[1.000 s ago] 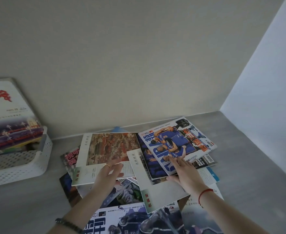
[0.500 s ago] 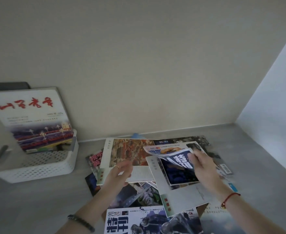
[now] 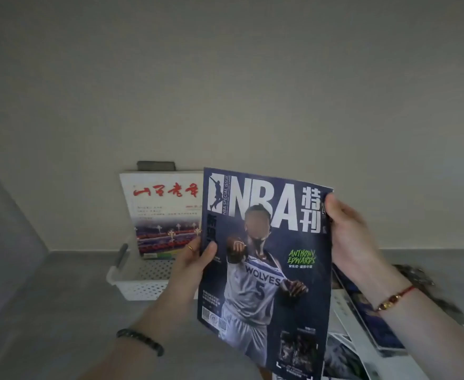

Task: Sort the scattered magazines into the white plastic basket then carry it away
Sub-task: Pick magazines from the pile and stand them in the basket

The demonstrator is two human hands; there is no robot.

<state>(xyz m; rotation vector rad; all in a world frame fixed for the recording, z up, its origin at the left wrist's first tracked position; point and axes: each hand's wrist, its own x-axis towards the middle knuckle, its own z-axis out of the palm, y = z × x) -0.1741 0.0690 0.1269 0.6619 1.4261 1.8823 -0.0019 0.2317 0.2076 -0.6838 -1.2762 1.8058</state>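
I hold the NBA magazine [image 3: 263, 270] upright between both hands, left hand [image 3: 195, 259] pinching its left edge and right hand [image 3: 348, 231] curled round its right. Upright, I judge it can slot beside the red-titled magazine [image 3: 165, 209] standing in the white plastic basket [image 3: 145, 286] just behind. The scattered magazines [image 3: 362, 325] lie on the counter [image 3: 60, 297] at right.

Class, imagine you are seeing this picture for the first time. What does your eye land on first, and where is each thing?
The dark NBA magazine fills the centre, held upright by both hands: the left hand grips its left edge, the right hand its top right corner. Behind it to the left, a white basket holds a red-titled magazine standing on end. Loose magazines lie at the lower right.
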